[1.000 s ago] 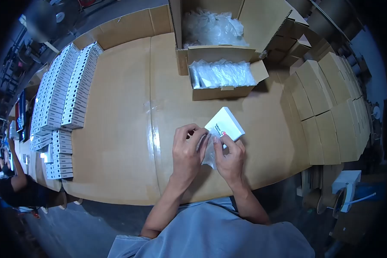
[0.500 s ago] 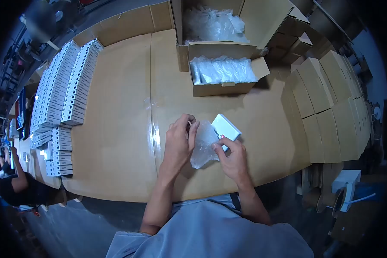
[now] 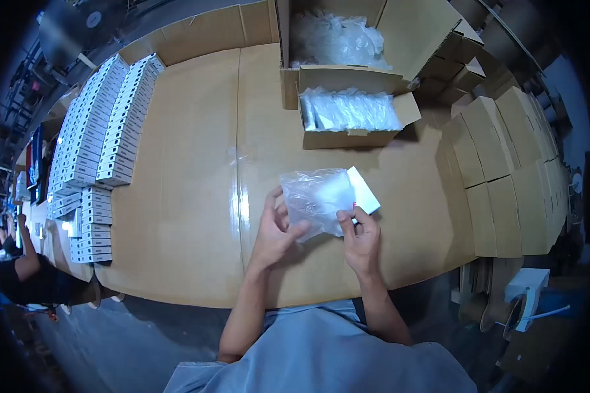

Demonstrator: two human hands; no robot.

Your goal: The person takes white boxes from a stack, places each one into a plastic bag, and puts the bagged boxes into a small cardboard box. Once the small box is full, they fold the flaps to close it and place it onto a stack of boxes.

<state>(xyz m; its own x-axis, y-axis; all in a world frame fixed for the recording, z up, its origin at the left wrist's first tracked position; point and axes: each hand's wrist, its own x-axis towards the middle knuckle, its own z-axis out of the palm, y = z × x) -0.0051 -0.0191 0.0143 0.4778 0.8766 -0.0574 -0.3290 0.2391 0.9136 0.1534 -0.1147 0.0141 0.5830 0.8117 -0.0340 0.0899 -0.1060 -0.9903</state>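
A clear plastic bag [image 3: 308, 200] is spread in front of me above the cardboard tabletop. A small white box [image 3: 365, 191] is partly inside it, its right end sticking out of the bag's edge. My left hand [image 3: 273, 237] is curled around the bag's left side, thumb in front and fingers partly hidden. At the right, my right hand [image 3: 362, 243] pinches the lower edge of the box together with the bag's rim. A bit of red print shows beside its fingertips.
Stacks of small white boxes [image 3: 105, 124] stand at the left. Behind my hands is an open carton [image 3: 351, 139] filled with bagged items, and a larger carton [image 3: 416, 39] holds loose plastic bags. Brown cartons [image 3: 505, 170] are stacked right. A person [image 3: 29, 268] works at far left.
The plastic bag has spread out and now covers much of the white box. My left hand has moved lower on the bag's left side, while my right hand has kept hold of the box.
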